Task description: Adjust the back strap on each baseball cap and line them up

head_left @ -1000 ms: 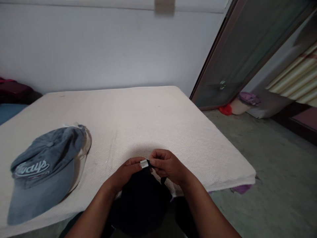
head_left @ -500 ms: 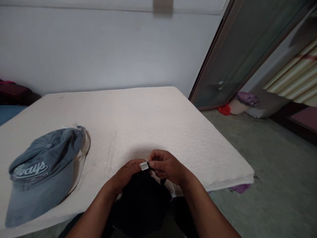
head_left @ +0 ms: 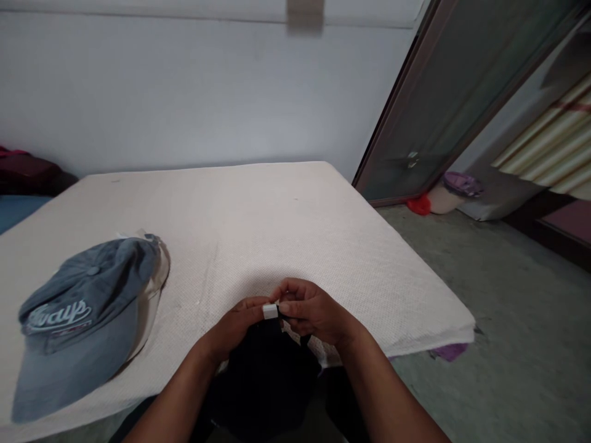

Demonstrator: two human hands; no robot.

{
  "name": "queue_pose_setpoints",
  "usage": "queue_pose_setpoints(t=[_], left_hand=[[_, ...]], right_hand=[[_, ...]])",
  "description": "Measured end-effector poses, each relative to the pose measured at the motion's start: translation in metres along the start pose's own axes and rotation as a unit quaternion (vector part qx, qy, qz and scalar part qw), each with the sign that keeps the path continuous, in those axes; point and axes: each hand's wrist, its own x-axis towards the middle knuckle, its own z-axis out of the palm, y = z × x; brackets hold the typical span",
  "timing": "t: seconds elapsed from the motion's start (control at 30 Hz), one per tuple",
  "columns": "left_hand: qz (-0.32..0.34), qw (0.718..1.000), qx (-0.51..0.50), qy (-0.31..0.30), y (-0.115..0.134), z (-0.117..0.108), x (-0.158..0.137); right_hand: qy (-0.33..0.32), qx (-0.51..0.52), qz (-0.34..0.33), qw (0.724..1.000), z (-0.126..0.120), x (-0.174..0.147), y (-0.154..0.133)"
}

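Note:
A black cap (head_left: pixel 265 381) sits low in front of me, its dark shape partly merging with my dark clothing. My left hand (head_left: pixel 236 326) pinches its edge beside a small pale rectangular piece (head_left: pixel 270 311); whether this is a buckle or a tag I cannot tell. Fingers bent together, my right hand (head_left: pixel 311 311) grips the cap's narrow black strap (head_left: pixel 282 315) just right of that piece. To the left, a blue-grey cap (head_left: pixel 87 314) with white lettering lies on top of a cream cap (head_left: pixel 150 301).
The caps lie on a bed with a cream textured cover (head_left: pixel 277 221), against a white wall (head_left: pixel 184 92). Right of it are a glass-panelled door (head_left: pixel 425 104), a bin with a purple liner (head_left: pixel 455 191) and a grey floor (head_left: pixel 517 320). A dark red bag-like object (head_left: pixel 34 172) is far left.
Both hands keep nearly the same hold. The pale piece has turned slightly and now looks more level. The whole view has shifted a little.

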Motion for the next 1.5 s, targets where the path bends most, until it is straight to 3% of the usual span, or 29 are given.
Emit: queue_pose_setpoints(t=[0.43, 0.77, 1.23, 1.5], left_hand=[[-0.003, 0.999, -0.048, -0.002, 0.0004, -0.0012, -0.001], [-0.009, 0.996, -0.083, -0.035, -0.0028, -0.0047, -0.001], [-0.019, 0.996, -0.074, -0.05, -0.001, -0.0016, -0.0017], [-0.019, 0.996, -0.064, -0.054, 0.0008, -0.0004, -0.001]], right_hand=[[0.026, -0.058, -0.036, 0.997, 0.0024, -0.0006, -0.0011], [0.023, -0.008, -0.075, 0.997, 0.0013, 0.0035, 0.0039], [0.023, -0.05, -0.058, 0.997, 0.0018, 0.0037, 0.0032], [0.019, -0.022, -0.071, 0.997, 0.0011, 0.0044, 0.0035]])
